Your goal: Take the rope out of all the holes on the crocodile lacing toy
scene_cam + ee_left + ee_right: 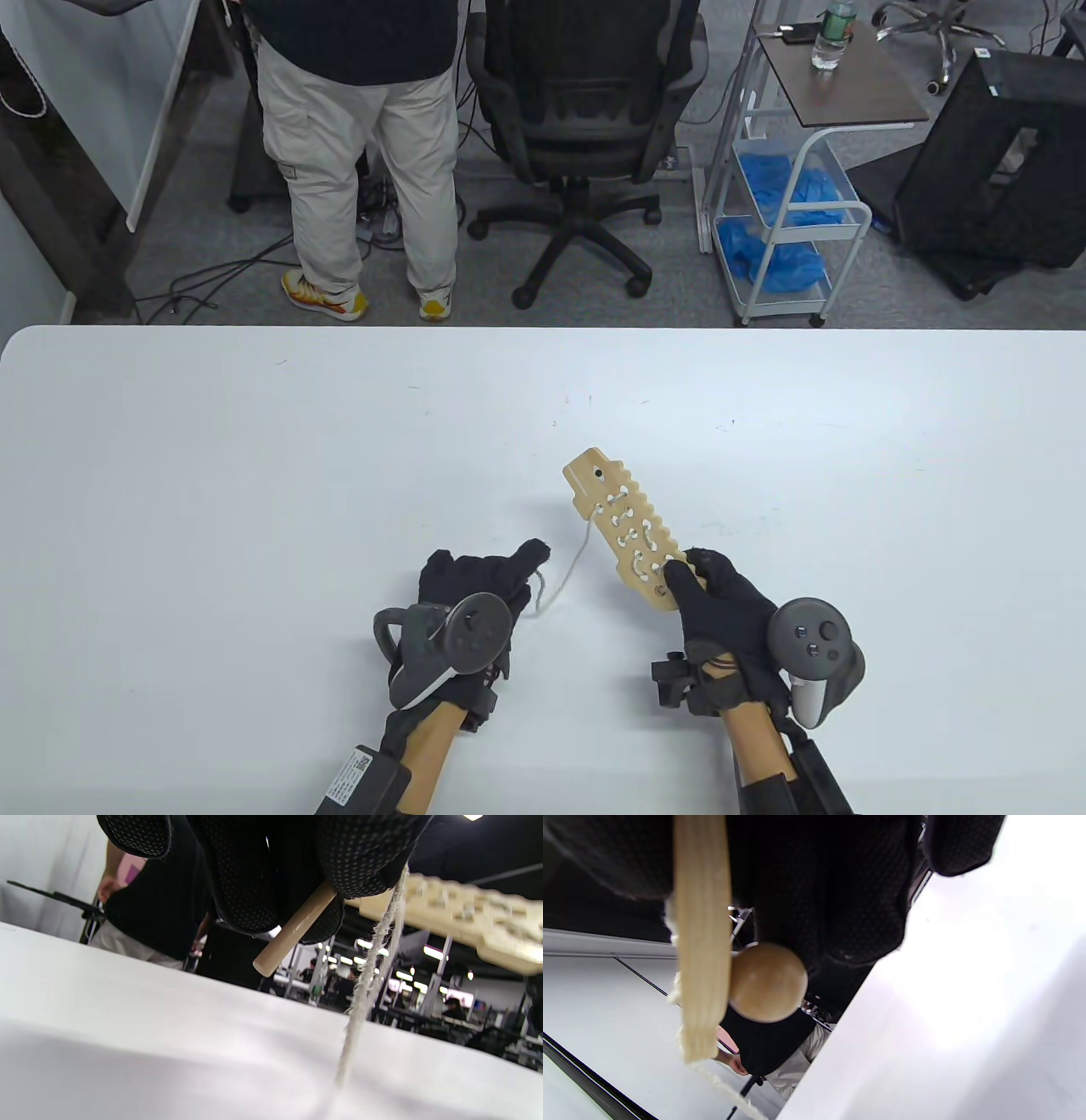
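Fingers of my right hand [721, 607] clamp the crocodile lacing toy [624, 526]'s near end; my left hand [475, 594] pinches rope [573, 556] and wooden needle [292, 929].

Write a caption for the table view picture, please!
Right hand holds the wooden crocodile while left hand pulls its rope.

My left hand [475, 586] and right hand [721, 607] both wear black knit gloves, stippled with tiny pale dots in the wrist views. A dark grey tracker [441, 649] with a ring, round face and small buttons is strapped to the back of each. Black wrist mounts sit below; the left one carries a white label [346, 777], perhaps a printed code.
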